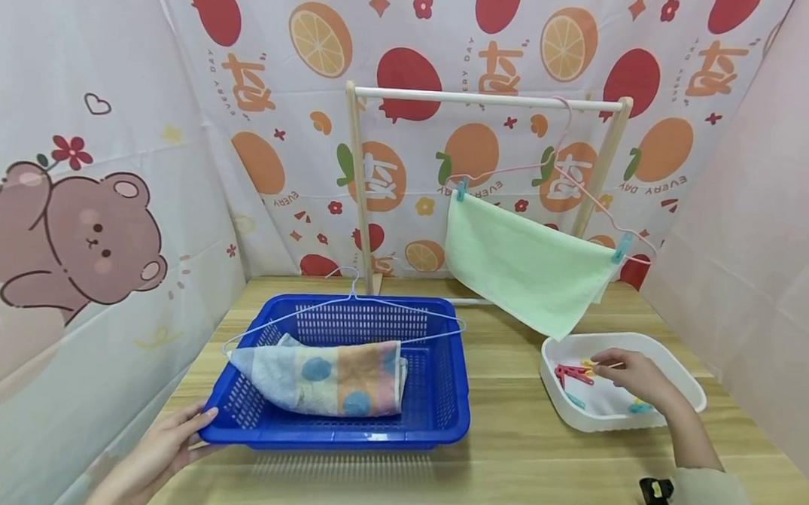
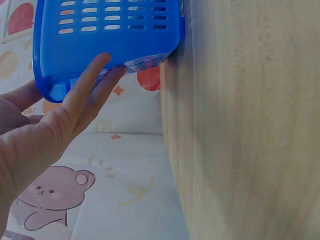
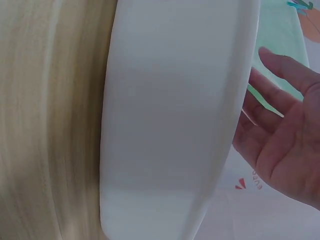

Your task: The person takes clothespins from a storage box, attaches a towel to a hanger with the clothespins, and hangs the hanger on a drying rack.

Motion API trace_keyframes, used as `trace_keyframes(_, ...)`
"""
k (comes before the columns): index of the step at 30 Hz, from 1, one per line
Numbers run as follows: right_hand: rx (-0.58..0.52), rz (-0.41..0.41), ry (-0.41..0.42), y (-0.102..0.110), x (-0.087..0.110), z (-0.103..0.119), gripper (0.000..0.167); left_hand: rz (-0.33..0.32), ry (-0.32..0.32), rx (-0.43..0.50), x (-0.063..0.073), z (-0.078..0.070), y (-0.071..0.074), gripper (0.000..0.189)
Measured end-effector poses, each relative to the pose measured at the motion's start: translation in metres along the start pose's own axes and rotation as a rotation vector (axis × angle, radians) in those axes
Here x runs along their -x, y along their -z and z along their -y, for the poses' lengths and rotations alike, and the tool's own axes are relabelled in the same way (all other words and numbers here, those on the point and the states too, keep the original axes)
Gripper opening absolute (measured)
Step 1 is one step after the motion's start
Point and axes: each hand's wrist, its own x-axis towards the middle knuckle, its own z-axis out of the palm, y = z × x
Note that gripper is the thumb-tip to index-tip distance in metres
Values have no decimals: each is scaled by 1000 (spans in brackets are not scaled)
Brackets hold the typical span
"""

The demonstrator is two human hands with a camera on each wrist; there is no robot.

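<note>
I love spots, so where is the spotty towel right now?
In the head view, the spotty towel is left of centre, inside the blue basket, draped on the light-blue hanger.

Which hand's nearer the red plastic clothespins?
Right hand: over the white plastic tray, close to the red clothespins. Left hand: far left of them, at the near-left corner of the blue plastic basket.

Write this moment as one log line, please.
left hand: grips blue basket at corner | right hand: at white tray, near clothespins | green cloth: clipped to pink hanger on rack | patterned towel: over basket
</note>
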Motion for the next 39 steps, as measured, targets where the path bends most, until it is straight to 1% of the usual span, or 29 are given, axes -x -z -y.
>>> trace_keyframes(3,35,28,33,-2,0,0,31,10,-20,46,0,2,1,64)
trace_keyframes(6,50,64,47,-4,1,1,31,32,-66,90,0,6,2,63)
trace_keyframes(9,66,81,38,-6,2,2,31,56,-120,144,0,11,5,54)
trace_keyframes(12,90,91,29,-8,2,3,32,78,-150,185,0,14,6,46)
trace_keyframes(16,124,108,28,-12,2,6,31,90,-148,213,0,15,8,37)
trace_keyframes(20,150,141,26,-18,1,10,34,130,-168,259,1,15,8,22)
trace_keyframes(25,139,205,-7,-26,1,11,36,172,-184,298,1,15,8,22)
trace_keyframes(27,144,226,-14,-29,0,11,35,180,-194,308,1,15,8,23)
trace_keyframes(29,148,242,-2,-32,0,11,31,184,-200,311,1,15,7,24)
trace_keyframes(34,159,262,-11,-39,0,14,19,171,-154,312,1,13,8,22)
trace_keyframes(37,165,263,-20,-41,-1,16,19,178,-135,327,2,13,9,23)
trace_keyframes(39,177,259,-23,-42,-2,17,20,187,-144,335,2,13,9,25)
